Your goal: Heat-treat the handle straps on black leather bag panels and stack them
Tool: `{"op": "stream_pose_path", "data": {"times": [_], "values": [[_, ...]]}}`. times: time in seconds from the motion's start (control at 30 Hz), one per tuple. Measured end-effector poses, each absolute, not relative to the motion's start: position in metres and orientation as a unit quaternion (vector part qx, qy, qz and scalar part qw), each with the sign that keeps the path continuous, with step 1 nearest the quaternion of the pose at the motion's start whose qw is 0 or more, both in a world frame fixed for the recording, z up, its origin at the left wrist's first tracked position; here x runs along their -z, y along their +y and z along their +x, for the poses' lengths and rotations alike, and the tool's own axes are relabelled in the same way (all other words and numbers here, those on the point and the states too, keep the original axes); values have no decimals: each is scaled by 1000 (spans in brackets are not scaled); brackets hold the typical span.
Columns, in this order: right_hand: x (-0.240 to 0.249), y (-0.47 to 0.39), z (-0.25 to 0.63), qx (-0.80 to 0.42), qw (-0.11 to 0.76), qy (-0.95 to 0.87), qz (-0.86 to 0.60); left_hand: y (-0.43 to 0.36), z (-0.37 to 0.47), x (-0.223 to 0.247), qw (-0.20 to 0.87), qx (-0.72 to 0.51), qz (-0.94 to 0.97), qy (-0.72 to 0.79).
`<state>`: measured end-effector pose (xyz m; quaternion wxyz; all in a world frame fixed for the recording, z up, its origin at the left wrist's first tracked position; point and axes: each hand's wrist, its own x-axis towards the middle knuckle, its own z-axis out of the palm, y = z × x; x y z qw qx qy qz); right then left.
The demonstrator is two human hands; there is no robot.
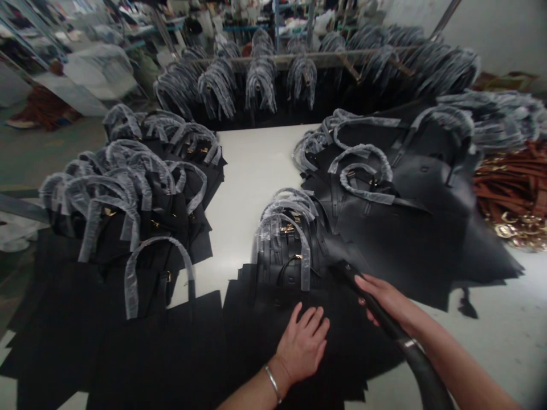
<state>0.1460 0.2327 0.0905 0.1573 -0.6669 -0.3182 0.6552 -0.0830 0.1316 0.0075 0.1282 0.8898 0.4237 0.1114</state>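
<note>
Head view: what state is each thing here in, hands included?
Left hand: fingers slightly spread, resting on the middle bags.
Right hand: closed around the black tool.
Black tool: held, slanting.
Middle bags: stacked, overlapping.
Left bags: piled, overlapping.
Right bags: lying overlapped.
Bag handles: film-wrapped, curved into loops.
Brown straps: heaped.
Bracelet: worn, left wrist.

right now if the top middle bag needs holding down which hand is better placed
Probably the left hand: it lies on that top bag, while the right hand holds a black tube-like tool.
</note>
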Motion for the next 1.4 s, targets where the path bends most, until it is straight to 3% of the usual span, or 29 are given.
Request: {"op": "stream_pose_path", "data": {"times": [0.13, 0.33, 0.53, 0.8, 1.1, 1.4], "values": [[-91, 218, 159, -661, 140, -293, -676, 132, -83, -7, 137, -111, 890, 420], [-87, 234, 147, -653, 183, -317, -663, 133, -81, -7, 133, -112, 886, 429], [-85, 229, 148, -664, 149, -325, -657, 134, -76, -8, 127, -114, 889, 425], [-93, 234, 130, -566, 224, -367, -703, 138, -36, -5, 125, -132, 871, 456], [-107, 176, 130, -623, 77, -427, -650, 143, 13, -3, 226, -185, 839, 460], [-86, 159, 117, -661, 13, -432, -614, 81, -92, -12, 177, -117, 853, 476]]}}
